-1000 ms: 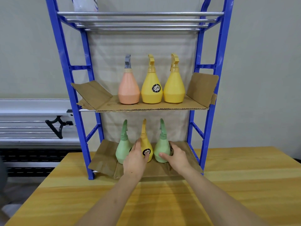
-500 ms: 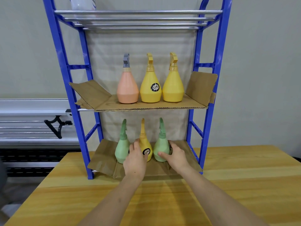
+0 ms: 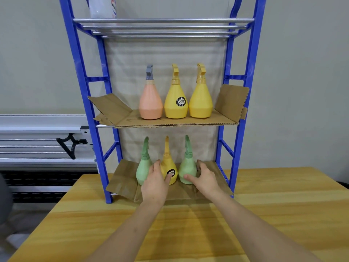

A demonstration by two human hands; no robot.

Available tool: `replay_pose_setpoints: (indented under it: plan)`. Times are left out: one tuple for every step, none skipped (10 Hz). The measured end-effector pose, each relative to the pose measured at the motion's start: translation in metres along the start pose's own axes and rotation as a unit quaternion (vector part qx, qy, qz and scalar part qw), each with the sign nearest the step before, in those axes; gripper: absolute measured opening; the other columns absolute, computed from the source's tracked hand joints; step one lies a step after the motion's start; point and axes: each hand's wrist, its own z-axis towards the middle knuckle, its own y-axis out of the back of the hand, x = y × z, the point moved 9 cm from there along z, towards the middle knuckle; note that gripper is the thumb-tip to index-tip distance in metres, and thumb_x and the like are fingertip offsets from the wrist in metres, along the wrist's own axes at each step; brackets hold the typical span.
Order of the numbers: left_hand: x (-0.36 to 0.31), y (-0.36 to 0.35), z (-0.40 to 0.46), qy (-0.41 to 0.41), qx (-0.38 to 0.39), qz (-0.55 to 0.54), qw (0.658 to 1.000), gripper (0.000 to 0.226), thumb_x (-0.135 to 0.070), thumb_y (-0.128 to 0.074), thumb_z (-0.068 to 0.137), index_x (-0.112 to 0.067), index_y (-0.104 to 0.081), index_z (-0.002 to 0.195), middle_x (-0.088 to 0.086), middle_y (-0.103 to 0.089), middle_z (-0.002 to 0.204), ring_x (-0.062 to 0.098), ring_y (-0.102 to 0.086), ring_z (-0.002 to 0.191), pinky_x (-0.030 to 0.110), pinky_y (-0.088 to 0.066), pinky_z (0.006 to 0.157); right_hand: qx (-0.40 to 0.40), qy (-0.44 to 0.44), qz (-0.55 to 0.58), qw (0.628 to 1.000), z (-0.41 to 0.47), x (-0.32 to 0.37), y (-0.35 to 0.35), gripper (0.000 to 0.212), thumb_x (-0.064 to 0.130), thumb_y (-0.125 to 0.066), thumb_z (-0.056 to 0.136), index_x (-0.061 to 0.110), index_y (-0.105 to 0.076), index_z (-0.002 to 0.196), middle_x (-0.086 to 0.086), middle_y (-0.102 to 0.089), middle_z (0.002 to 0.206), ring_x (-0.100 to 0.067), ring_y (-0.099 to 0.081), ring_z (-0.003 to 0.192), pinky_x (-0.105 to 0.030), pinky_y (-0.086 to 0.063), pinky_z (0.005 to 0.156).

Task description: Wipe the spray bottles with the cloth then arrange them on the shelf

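Note:
On the lower cardboard-lined level of the blue shelf [image 3: 243, 118] stand a green spray bottle [image 3: 142, 171], a yellow spray bottle [image 3: 168, 162] and a second green spray bottle [image 3: 188, 167]. My left hand [image 3: 155, 185] holds the yellow one, thumb on its black label and fingers between it and the left green bottle. My right hand [image 3: 204, 179] wraps the right green bottle, thumb in front and fingers behind. One level up stand a peach bottle [image 3: 150, 104] and two yellow bottles [image 3: 172, 109] [image 3: 200, 104]. No cloth is in view.
The shelf stands at the back edge of a wooden table [image 3: 264, 214]. Cardboard sheets [image 3: 122, 183] line both levels, flaps raised at the sides. A white container [image 3: 103, 6] sits on the top rails. A white metal frame [image 3: 37, 133] runs along the wall at left.
Both hands have stayed on the lower-level bottles; only the view has shifted slightly.

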Motion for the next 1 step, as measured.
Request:
replay_pose_setpoints:
  plan:
    - [-0.0019,0.0058,-0.0094,-0.012,0.019,-0.026,0.999,0.054,-0.051,-0.044,0.105,-0.020,-0.042,0.149,0.003,-0.054,0.141,0.027,-0.064,0.113,0.041,-0.052,0.077,-0.017,0.016,-0.028,0.999,-0.0117,0.0098,0.0076,0.078,0.042,-0.078,0.093,0.018,-0.043,0.158,-0.005,-0.059,0.148,-0.025,-0.057,0.135,-0.040,-0.051,0.109]
